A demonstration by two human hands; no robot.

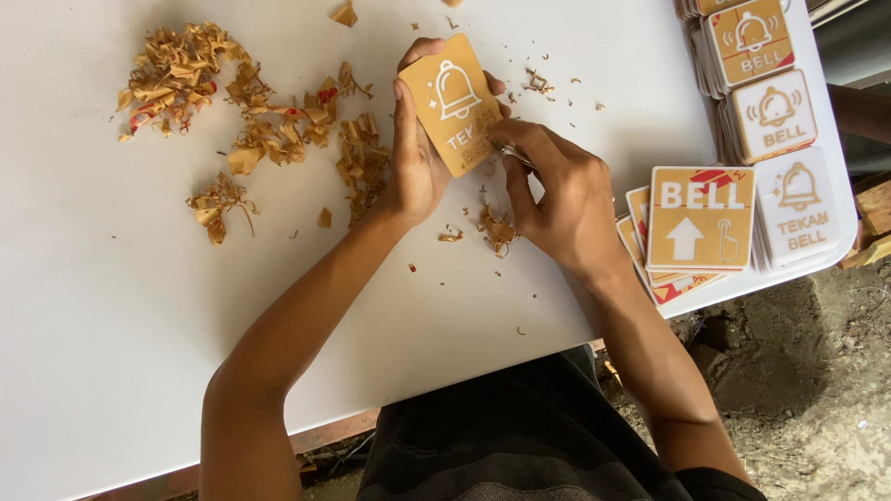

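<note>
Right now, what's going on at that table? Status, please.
Left hand holds tan sign. Right hand picks at it with thin tool. Peelings alongside.

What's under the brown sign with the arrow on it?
Under the arrow sign, edges of more signs poke out, lying on the white table. Their faces are covered.

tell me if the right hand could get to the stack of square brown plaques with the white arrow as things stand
Probably yes. The right hand lies just left of the stack of square brown arrow plaques, with only bare white table between, though it now pinches a thin metal tool.
</note>
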